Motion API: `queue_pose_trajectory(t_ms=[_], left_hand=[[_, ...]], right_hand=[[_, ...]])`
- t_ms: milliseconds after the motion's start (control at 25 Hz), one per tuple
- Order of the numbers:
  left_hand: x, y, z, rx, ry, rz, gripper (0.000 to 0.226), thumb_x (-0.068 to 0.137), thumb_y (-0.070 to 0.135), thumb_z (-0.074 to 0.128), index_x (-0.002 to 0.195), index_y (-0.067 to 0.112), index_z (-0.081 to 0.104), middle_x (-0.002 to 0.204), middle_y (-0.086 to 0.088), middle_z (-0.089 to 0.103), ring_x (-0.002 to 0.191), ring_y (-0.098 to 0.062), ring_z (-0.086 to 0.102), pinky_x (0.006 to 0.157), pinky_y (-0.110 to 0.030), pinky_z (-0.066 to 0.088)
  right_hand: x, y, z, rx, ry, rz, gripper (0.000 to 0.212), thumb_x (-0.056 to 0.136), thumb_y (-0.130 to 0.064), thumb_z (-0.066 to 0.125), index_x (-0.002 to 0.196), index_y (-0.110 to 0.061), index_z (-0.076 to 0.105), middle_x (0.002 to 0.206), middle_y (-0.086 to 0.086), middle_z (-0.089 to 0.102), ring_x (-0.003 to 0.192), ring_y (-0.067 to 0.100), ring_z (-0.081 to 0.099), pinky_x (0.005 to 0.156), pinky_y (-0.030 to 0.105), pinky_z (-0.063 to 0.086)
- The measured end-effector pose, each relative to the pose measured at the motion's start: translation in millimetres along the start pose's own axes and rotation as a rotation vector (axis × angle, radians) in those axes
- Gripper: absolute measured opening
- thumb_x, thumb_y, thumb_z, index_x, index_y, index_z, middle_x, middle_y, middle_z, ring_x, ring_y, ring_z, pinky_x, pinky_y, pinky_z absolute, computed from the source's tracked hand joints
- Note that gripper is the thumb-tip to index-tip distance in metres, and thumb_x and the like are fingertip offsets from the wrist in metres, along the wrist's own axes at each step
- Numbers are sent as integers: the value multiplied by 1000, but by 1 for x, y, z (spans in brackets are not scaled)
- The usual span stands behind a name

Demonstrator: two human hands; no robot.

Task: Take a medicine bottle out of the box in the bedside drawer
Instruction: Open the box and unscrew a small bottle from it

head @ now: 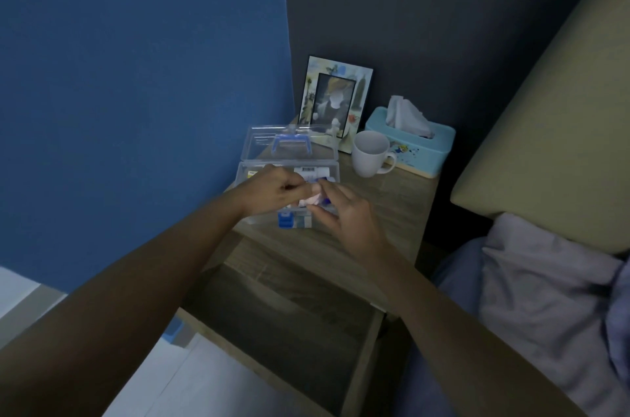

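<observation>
A clear plastic box (247,174) with blue latches stands on the bedside table, its lid (289,144) with a blue handle tipped back open. Inside lies a white medicine bottle (312,173) with a barcode label, on its side at the back. Over the box, my left hand (272,193) and my right hand (347,215) meet and pinch a small pale pink item (311,200) with a blue end; it is too hidden to tell what it is. The bedside drawer (289,314) stands pulled open below my forearms.
A white mug (370,154), a light blue tissue box (409,149) and a picture frame (335,99) stand behind and right of the box. A blue wall lies to the left. The bed with a pillow (545,280) lies to the right.
</observation>
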State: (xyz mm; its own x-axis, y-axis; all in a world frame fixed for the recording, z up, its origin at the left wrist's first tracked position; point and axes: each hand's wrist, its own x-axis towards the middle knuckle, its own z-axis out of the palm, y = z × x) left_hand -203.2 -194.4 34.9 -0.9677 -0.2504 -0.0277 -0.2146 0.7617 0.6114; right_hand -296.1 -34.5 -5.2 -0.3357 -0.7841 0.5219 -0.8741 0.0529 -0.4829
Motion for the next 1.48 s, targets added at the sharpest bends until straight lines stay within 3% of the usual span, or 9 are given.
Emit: queue_pose_trajectory(t_ms=[160,360,480,640,960,1080,1280,1400,1480], left_hand=[[-5,0,-7,-304,-16,-22,44,71,54,65,96,18,72,92,2,75,89,-9,69,85,-25,53],[-1,1,-2,-25,21,17,31,83,42,62,71,15,70,58,5,60,55,-4,54,62,-28,42],[0,5,1,30,-1,-41,43,83,48,58,73,8,72,66,-13,69,61,-20,62,63,-33,46],[-3,11,-6,-185,-49,-91,25,73,43,72,87,22,75,82,7,75,78,-3,69,78,-23,54],[4,11,6,-133,-37,-122,41,81,49,60,78,11,74,73,-8,74,65,-12,67,70,-27,52],[2,10,5,-256,-53,-93,31,74,47,70,89,20,73,89,-1,75,85,-10,69,83,-29,54],[6,11,7,-96,-17,-87,37,80,51,61,81,15,73,77,-3,73,73,-11,67,72,-27,50],[6,15,8,-263,-33,-99,31,73,44,71,92,20,71,90,2,75,86,-7,69,83,-28,54],[7,20,12,-247,-5,-89,28,76,42,71,92,19,70,80,7,74,76,0,68,74,-22,55]], right_hand=[[5,0,0,32,-17,4,39,85,-16,66,118,4,58,105,24,66,89,33,65,75,42,56],[-7,-3,5,1,3,30,37,84,-18,67,112,4,62,102,22,68,86,32,68,69,40,58],[-12,-4,7,2,31,38,35,82,-17,70,110,2,63,100,19,70,84,29,69,69,37,58],[-13,2,2,38,30,85,38,83,-18,68,117,-3,60,103,16,69,88,27,67,73,39,58],[-17,7,-3,6,57,46,37,77,-15,75,108,1,64,93,19,71,79,28,69,66,38,60],[-14,9,-4,11,48,81,38,80,-17,72,112,1,63,96,19,70,82,29,68,68,42,58],[-13,11,-6,23,27,86,37,82,-17,70,114,0,62,99,20,69,86,30,67,72,45,58],[-15,13,-9,34,17,120,36,84,-18,67,115,0,61,101,20,68,88,30,66,73,46,56],[-17,12,-10,41,29,111,35,83,-17,68,113,1,63,98,20,69,86,30,67,72,46,57]])
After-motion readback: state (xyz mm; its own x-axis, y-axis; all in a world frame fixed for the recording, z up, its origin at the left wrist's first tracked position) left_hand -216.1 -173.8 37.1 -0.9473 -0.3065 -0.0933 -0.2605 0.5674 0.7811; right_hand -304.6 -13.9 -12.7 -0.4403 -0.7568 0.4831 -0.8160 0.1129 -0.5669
